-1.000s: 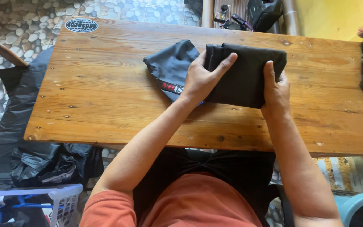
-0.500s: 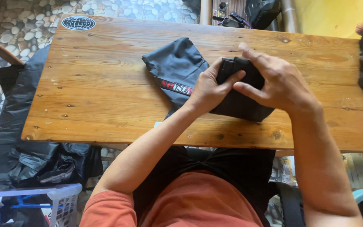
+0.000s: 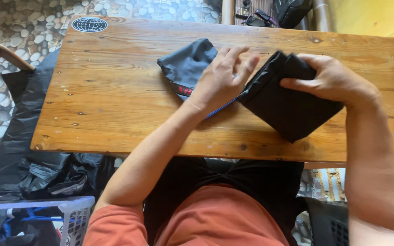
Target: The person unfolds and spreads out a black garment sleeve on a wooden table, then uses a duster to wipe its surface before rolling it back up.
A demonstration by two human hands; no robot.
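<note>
Wooden table [image 3: 115,91]; pebble floor [image 3: 19,27]; black bags [image 3: 37,168] beneath.

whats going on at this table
A person sits at a wooden table handling dark clothes. The right hand grips the top edge of a folded black garment, which lies at an angle on the table. The left hand rests flat, fingers spread, on a grey garment beside it. A white basket and black bags sit on the floor to the left.
</note>
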